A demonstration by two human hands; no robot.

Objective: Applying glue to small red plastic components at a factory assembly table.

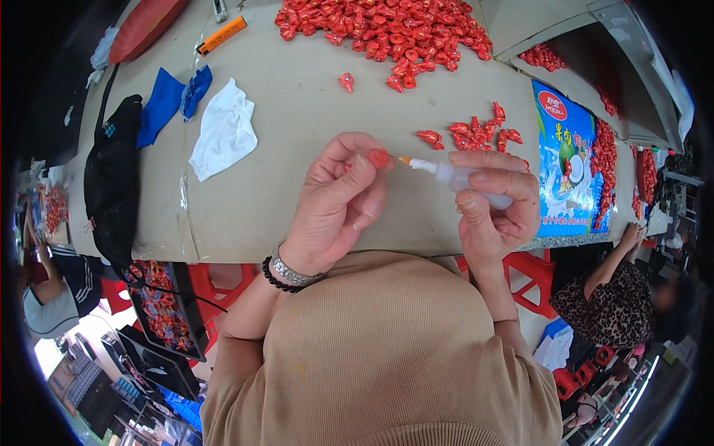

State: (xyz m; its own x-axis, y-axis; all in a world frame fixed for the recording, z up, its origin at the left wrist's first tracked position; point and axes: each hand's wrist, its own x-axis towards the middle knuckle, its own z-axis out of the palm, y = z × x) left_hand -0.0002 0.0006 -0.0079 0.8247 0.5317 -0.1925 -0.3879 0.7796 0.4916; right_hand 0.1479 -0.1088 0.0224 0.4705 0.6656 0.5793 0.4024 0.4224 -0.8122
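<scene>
My left hand (338, 197) pinches a small red plastic piece (378, 157) between thumb and fingers, over the near part of the table. Closed round a translucent squeeze bottle (465, 181) is my right hand (500, 199). The bottle lies nearly level, and its thin orange-tipped nozzle points left at the red piece, with a slight gap between them. Beyond my right hand lies a small group of red pieces (476, 136). A much larger heap of them (394, 33) covers the far middle of the table, with one loose piece (346, 82) to its left.
On the table's left lie a white cloth (224, 132), blue cloth scraps (162, 104), a black bag (113, 182) and an orange box-shaped item (222, 36). A printed blue sheet (567, 167) covers the right side, beside more red pieces. Other people sit at both sides.
</scene>
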